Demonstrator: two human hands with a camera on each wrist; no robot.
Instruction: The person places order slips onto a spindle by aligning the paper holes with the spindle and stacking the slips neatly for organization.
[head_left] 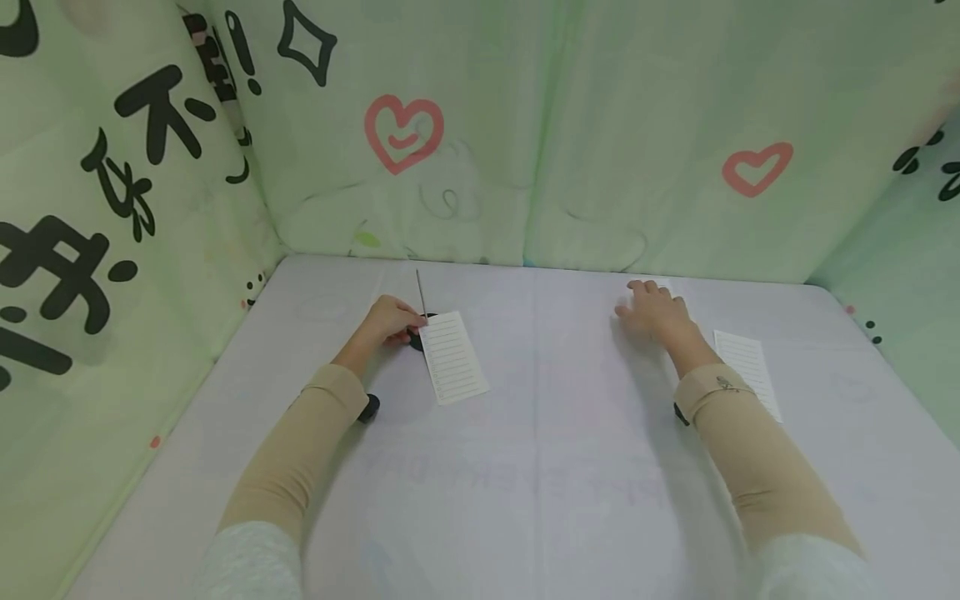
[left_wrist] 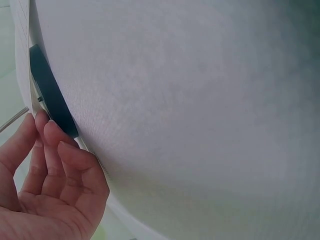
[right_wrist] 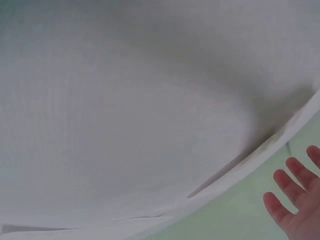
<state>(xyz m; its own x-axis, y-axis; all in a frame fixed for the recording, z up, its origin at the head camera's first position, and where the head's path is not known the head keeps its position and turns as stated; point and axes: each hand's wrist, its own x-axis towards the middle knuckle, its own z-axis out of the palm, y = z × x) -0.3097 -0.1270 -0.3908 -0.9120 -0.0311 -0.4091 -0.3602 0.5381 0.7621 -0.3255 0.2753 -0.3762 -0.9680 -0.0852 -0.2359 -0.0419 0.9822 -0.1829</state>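
Note:
My left hand (head_left: 392,320) pinches the top corner of a white lined paper slip (head_left: 455,360) between thumb and fingertips. A thin metal spike (head_left: 422,293) rises beside the fingers from a round black base (head_left: 416,340), which the slip and hand partly hide. In the left wrist view the rod (left_wrist: 15,119) shows on one side of the slip (left_wrist: 26,60), and a short stub of it shows between slip and black base (left_wrist: 54,95). My right hand (head_left: 654,310) hovers over the far part of the table, fingers spread and holding nothing; its fingers (right_wrist: 287,185) look relaxed.
A second lined slip (head_left: 748,362) lies on the white-covered table (head_left: 540,467), partly behind my right forearm. Green printed curtains (head_left: 480,208) stand along the back and both sides. Small black devices (head_left: 369,408) sit at both wrists.

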